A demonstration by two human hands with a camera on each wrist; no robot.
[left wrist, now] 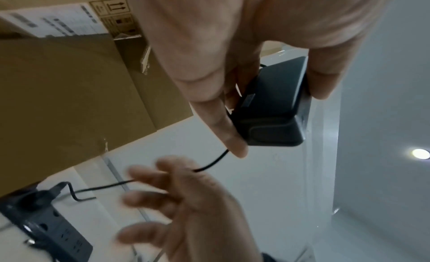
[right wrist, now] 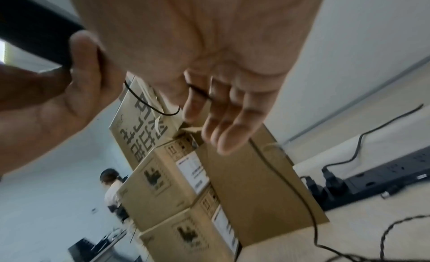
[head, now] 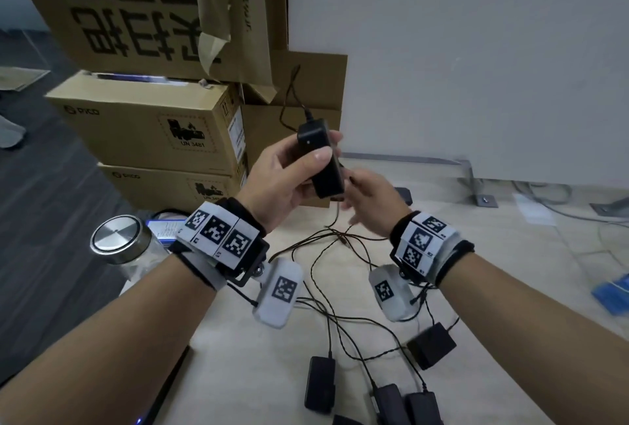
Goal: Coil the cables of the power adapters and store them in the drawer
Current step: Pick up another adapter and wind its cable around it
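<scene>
My left hand (head: pixel 321 152) holds a black power adapter (head: pixel 328 176) upright above the table, thumb on its front and fingers behind. The adapter's thin black cable (head: pixel 289 97) loops up from its top end, and more cable hangs under it. My right hand (head: pixel 355 194) is just right of and below the adapter, its fingers fairly straight. In the right wrist view the cable (right wrist: pixel 200 92) runs across those fingers, near the right hand (right wrist: pixel 223 109). In the left wrist view the adapter (left wrist: pixel 272 109) sits between thumb and fingers, and the cable (left wrist: pixel 214 161) leads down to the blurred right hand (left wrist: pixel 186 201). No drawer is in view.
Several more black adapters (head: pixel 320 383) (head: pixel 430 344) lie on the light table (head: pixel 258 363) among tangled cables (head: pixel 340 244). A glass jar with a metal lid (head: pixel 117 237) stands at the left. Cardboard boxes (head: pixel 153 118) are stacked behind, by a white partition. A dark power strip (right wrist: pixel 384 174) lies on the table.
</scene>
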